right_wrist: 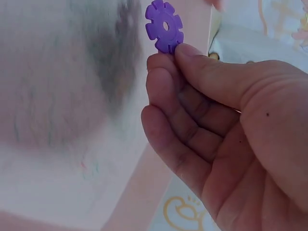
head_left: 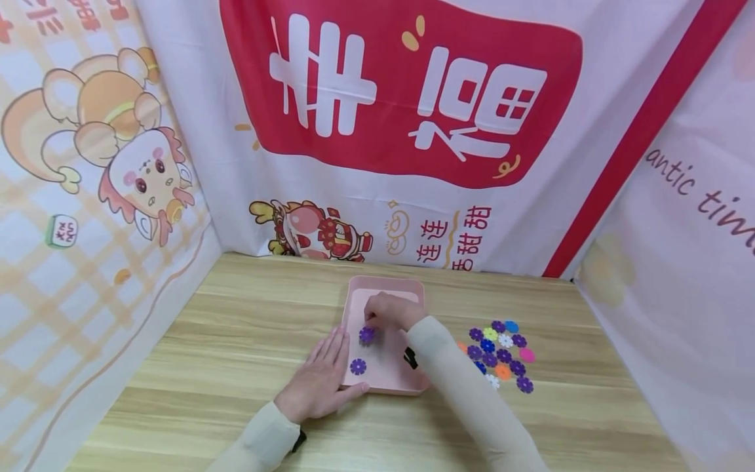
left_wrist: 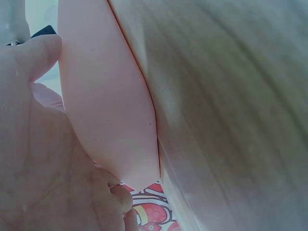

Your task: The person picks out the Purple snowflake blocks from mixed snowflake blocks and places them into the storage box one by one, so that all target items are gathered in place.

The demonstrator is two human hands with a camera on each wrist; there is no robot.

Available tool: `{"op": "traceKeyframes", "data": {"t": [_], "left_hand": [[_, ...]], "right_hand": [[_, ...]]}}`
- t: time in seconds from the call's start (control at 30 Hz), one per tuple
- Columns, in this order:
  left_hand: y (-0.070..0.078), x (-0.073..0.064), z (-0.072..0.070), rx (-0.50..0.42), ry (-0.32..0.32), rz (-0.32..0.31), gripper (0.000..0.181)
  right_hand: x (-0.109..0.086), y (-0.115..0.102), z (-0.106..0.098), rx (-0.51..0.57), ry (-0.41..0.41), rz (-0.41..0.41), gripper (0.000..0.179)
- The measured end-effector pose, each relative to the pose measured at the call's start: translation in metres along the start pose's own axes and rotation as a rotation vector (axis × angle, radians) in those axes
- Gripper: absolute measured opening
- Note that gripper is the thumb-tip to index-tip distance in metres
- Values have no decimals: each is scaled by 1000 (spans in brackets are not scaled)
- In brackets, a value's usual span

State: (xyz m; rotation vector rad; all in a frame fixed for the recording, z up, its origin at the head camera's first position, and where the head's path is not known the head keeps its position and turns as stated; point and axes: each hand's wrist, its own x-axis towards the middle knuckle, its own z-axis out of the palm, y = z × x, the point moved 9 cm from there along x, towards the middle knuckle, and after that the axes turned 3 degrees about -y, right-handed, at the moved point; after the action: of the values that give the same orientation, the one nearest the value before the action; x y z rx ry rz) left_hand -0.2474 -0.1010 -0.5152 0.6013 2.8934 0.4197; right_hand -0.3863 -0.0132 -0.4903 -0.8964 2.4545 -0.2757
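Between thumb and fingertips, my right hand [head_left: 390,311] pinches a purple notched plastic disc [right_wrist: 164,26] with a small hole in its middle. In the head view this hand is over the pink tray [head_left: 386,388], and the held disc [head_left: 366,335] hangs close over its floor. A second purple disc [head_left: 358,366] lies in the tray's near left corner. My left hand [head_left: 321,383] rests along the tray's left side with fingers straight and thumb at the near edge. In the left wrist view, the left hand [left_wrist: 53,144] touches the pink tray wall [left_wrist: 108,96].
Right of the tray, a loose group of notched discs [head_left: 503,356] in purple, blue, white, orange, yellow and pink lies on the wooden table [head_left: 236,341]. The right forearm partly covers this group's left side. Printed cloth [head_left: 401,216] hangs behind the table and on both sides.
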Motion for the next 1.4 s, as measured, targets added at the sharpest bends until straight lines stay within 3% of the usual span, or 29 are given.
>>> {"op": "traceKeyframes", "data": {"t": [0.3,0.67,0.9,1.1,1.4], "left_hand": [[0,0,-1,10,-1,-1,104],[0,0,2,-18,-10,-4,103],[-1,0,2,-5,-10,-9,103],[-2,0,1,-20,-31,-25,103],[-1,0,1,-36,-41,-35,104]], "right_hand": [[4,-5,19,-7,-33,24,13],[9,0,20,-8,-21,33,13],[8,-2,14,22,0,-1,9],[-5,-1,-1,-22,55,-38,12],[-47,21,-26,-42,135,-83,16]]}}
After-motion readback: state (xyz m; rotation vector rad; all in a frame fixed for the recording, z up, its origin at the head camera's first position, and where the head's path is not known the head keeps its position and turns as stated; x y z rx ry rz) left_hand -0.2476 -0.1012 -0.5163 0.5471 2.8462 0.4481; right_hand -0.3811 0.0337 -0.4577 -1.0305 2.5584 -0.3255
